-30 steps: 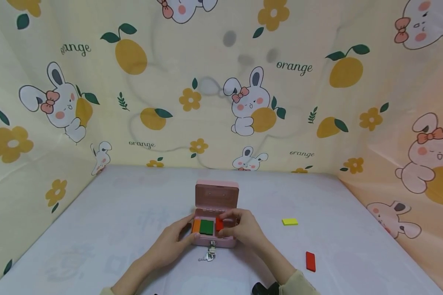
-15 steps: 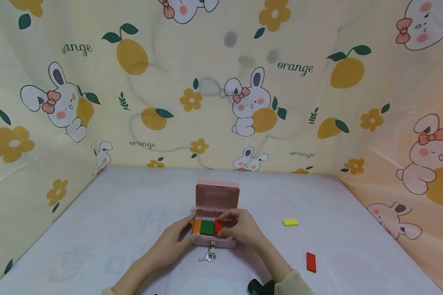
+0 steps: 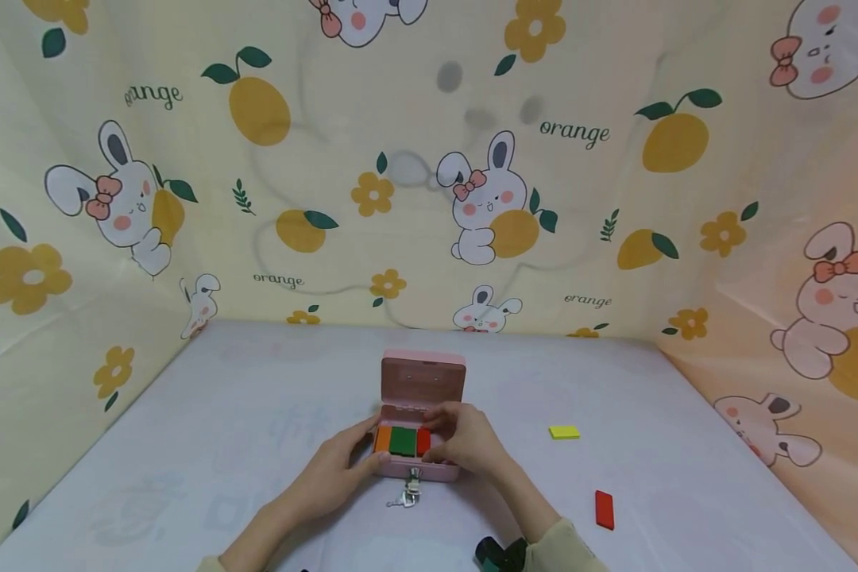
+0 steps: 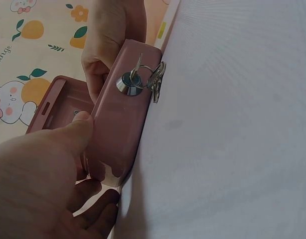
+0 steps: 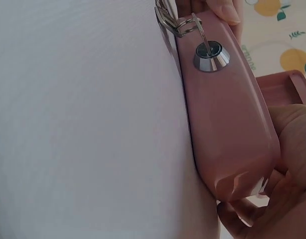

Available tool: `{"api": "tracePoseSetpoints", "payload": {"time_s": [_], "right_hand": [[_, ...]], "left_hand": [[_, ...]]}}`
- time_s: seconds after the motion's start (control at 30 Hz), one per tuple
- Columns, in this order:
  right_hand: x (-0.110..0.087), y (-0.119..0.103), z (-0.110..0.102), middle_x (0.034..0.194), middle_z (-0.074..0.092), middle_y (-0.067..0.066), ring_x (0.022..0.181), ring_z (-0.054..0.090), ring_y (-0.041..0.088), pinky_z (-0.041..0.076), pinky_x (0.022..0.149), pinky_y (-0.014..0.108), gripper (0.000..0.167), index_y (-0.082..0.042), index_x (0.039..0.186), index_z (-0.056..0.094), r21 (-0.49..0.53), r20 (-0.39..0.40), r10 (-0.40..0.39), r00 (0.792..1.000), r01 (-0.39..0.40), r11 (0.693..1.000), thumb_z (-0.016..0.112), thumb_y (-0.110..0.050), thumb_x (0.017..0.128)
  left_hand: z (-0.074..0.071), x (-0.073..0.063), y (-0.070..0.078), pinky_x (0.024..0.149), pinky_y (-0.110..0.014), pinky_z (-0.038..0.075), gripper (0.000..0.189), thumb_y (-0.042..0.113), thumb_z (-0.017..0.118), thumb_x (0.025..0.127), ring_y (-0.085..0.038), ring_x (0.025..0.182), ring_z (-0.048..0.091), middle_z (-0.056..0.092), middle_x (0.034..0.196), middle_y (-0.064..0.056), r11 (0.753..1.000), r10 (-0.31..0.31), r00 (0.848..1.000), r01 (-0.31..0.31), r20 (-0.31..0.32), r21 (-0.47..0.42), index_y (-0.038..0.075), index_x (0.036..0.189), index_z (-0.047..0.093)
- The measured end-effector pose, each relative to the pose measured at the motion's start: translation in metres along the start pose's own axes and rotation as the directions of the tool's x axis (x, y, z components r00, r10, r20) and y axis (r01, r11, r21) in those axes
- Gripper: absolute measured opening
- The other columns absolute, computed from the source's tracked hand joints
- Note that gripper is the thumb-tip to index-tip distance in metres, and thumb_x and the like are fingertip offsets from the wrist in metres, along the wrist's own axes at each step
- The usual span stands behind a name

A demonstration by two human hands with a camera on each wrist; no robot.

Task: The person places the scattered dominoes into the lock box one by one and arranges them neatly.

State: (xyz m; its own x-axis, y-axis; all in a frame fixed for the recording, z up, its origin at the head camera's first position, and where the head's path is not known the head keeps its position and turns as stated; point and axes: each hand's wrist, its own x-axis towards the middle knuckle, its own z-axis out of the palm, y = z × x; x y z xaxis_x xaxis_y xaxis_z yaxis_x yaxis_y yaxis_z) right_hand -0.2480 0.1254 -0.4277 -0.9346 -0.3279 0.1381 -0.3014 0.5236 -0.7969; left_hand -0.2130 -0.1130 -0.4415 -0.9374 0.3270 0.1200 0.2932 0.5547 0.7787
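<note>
A small pink metal cash box [image 3: 422, 473] stands with its lid [image 3: 423, 380] raised, a key in its front lock [image 5: 211, 56]. My left hand [image 3: 338, 467] grips the box's left end, thumb over the front rim and fingers along the side. Inside lie an orange block [image 3: 383, 439], a green block [image 3: 403, 441] and a red block [image 3: 423, 442], side by side. My right hand [image 3: 468, 439] reaches over the box's right end, index finger and thumb at the two ends of the red block, pinching it. Both wrist views hide the box's inside behind its front wall.
To the right on the white table [image 3: 257, 397] lie a yellow block [image 3: 564, 432] and another red block [image 3: 604, 509]. Linked keys [image 4: 155, 79] hang from the lock. A black object [image 3: 499, 554] sits beside the right sleeve. A printed cloth [image 3: 314, 159] encloses the back and sides.
The red block in my right hand has gone down and left, from standing tilted to lying low beside the green block. My left hand stays on the box.
</note>
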Motion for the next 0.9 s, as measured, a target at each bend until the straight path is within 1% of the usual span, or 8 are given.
{"api": "tracePoseSetpoints", "payload": {"time_s": [0.23,0.43,0.7,0.9], "right_hand": [[-0.0012,-0.0029,0.0014,0.099,0.069,0.004,0.093,0.063,0.023,0.054,0.090,0.043,0.047,-0.003,0.113,0.066,-0.016,-0.011,-0.004,1.000,0.003,1.000,0.088,-0.005,0.072],[-0.0025,-0.0031,0.0012,0.099,0.069,0.003,0.095,0.063,0.023,0.053,0.092,0.044,0.048,-0.003,0.114,0.066,-0.028,-0.009,-0.019,1.000,0.019,0.999,0.088,-0.005,0.072],[-0.0023,-0.0007,0.0014,0.100,0.069,0.002,0.095,0.063,0.023,0.053,0.091,0.042,0.048,-0.004,0.116,0.066,-0.011,-0.005,-0.015,1.000,0.015,1.000,0.088,-0.005,0.072],[-0.0003,0.0011,0.0021,0.099,0.069,0.001,0.094,0.063,0.022,0.054,0.090,0.042,0.049,-0.004,0.115,0.066,-0.019,-0.004,-0.021,1.000,0.021,1.000,0.088,-0.007,0.072]], "left_hand": [[0.0015,0.0009,0.0012,0.111,-0.056,0.030,0.067,0.043,0.062,0.096,-0.032,0.140,0.034,0.042,0.151,-0.007,1.000,-0.014,1.000,0.014,0.004,-0.003,0.014,0.152,0.039],[0.0017,0.0007,0.0008,0.111,-0.055,0.031,0.068,0.043,0.063,0.096,-0.030,0.140,0.034,0.043,0.151,-0.006,1.000,-0.018,1.000,0.018,-0.003,0.010,0.014,0.152,0.039],[0.0007,0.0003,-0.0001,0.111,-0.055,0.031,0.068,0.043,0.063,0.096,-0.032,0.139,0.035,0.043,0.150,-0.008,1.000,0.007,1.000,-0.007,0.001,0.013,0.012,0.152,0.038],[0.0005,0.0006,-0.0004,0.111,-0.055,0.030,0.068,0.043,0.062,0.096,-0.031,0.140,0.034,0.043,0.150,-0.007,1.000,0.002,1.000,-0.002,0.002,0.008,0.014,0.152,0.038]]}}
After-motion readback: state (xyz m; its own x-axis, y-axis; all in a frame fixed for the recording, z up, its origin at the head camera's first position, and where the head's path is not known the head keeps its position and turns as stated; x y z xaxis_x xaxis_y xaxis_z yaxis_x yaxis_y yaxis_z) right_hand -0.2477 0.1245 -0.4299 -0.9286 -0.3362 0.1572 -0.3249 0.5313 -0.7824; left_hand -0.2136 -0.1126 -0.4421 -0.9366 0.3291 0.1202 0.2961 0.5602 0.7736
